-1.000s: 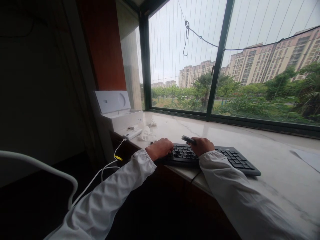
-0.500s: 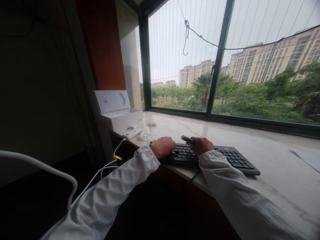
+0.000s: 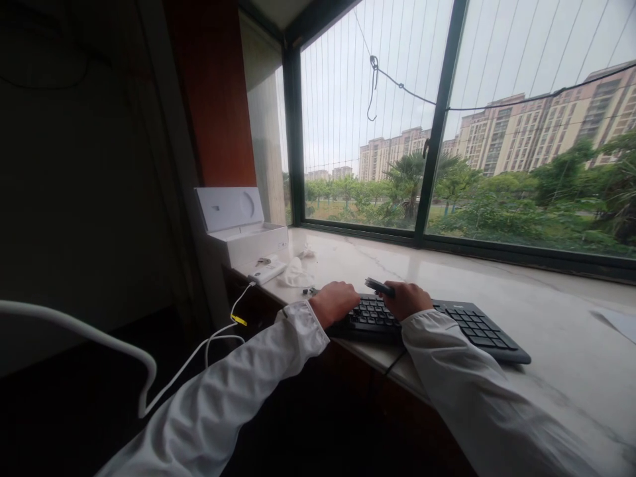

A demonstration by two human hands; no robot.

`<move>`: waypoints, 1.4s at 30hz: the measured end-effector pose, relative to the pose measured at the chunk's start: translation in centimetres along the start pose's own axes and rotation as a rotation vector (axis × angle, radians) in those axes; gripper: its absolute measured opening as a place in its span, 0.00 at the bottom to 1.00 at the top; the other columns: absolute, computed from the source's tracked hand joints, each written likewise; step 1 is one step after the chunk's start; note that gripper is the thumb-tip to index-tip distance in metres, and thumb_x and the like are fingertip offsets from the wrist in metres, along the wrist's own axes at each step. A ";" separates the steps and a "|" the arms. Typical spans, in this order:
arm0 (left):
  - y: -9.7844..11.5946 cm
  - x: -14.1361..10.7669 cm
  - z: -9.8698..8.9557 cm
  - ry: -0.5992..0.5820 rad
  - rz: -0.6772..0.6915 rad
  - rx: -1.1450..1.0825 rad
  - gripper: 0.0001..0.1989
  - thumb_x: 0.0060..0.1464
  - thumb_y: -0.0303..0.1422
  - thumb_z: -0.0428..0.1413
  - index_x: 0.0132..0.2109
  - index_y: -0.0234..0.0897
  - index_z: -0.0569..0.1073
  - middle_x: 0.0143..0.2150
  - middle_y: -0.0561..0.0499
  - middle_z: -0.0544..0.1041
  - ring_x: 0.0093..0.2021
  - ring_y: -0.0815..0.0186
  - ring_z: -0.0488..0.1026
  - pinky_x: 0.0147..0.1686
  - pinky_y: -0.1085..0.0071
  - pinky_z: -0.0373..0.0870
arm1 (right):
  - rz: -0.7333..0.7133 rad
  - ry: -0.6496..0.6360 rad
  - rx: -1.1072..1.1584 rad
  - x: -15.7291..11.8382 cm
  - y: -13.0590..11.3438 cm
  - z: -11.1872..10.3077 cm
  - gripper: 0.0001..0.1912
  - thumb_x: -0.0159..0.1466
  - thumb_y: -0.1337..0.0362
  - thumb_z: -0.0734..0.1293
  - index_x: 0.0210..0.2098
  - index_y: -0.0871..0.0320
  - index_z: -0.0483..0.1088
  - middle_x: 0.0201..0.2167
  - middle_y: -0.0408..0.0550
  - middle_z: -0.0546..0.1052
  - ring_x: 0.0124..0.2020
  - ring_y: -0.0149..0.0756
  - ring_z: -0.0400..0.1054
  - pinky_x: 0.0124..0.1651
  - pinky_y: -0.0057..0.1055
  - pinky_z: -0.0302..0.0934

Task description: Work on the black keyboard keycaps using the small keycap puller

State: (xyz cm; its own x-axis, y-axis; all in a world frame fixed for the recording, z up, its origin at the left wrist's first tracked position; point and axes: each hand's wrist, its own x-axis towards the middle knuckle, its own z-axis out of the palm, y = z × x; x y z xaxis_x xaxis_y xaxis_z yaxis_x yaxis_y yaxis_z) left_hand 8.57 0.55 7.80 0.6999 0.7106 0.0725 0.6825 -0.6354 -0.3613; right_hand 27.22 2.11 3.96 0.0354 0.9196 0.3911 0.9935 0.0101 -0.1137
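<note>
A black keyboard lies along the front edge of the marble-look sill, partly covered by both hands. My left hand is closed over its left end, gripping it; the fingertips are mostly hidden. In my closed right hand, above the middle keys, is a slim dark tool with a lighter tip that points left and away from me. Its exact kind does not show. Small dark pieces lie just left of my left hand. Both arms wear loose white sleeves.
At the left stand an open white box and a white power strip or adapter with keys on it. Crumpled white material lies beside them. A white cable hangs off the edge. Paper lies far right; a window closes the back.
The view has shifted, so the hands, keyboard and window sit slightly lower and further right. Both hands keep nearly the same pose on and over the keyboard.
</note>
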 end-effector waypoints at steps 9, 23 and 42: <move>-1.4 0.1 0.7 0.024 -0.007 -0.180 0.08 0.48 0.23 0.55 0.35 0.33 0.78 0.34 0.41 0.78 0.36 0.60 0.76 0.39 0.68 0.72 | 0.010 -0.008 0.001 0.0 -0.1 -0.2 0.13 0.60 0.55 0.61 0.39 0.46 0.76 0.34 0.48 0.78 0.35 0.42 0.72 0.33 0.31 0.57; -2.0 -0.1 2.9 0.094 -0.227 -0.558 0.09 0.42 0.23 0.60 0.33 0.35 0.80 0.30 0.47 0.79 0.32 0.67 0.75 0.37 0.75 0.71 | -0.012 0.002 0.004 0.3 0.5 0.6 0.13 0.60 0.55 0.61 0.39 0.45 0.76 0.33 0.48 0.78 0.33 0.41 0.72 0.33 0.31 0.57; -5.3 3.2 1.4 -0.290 -0.121 -0.626 0.16 0.30 0.34 0.68 0.34 0.39 0.80 0.35 0.51 0.80 0.36 0.65 0.75 0.35 0.75 0.69 | 0.032 -0.037 -0.014 -0.3 -0.6 -0.8 0.13 0.60 0.58 0.60 0.38 0.45 0.76 0.34 0.48 0.78 0.35 0.43 0.72 0.34 0.32 0.57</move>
State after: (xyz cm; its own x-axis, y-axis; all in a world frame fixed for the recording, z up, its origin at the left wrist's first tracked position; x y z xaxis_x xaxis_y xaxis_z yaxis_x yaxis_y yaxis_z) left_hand 6.94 6.64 8.65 0.5867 0.7837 -0.2040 0.8058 -0.5398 0.2437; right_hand 26.66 1.49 4.65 0.0637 0.9332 0.3538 0.9933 -0.0249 -0.1133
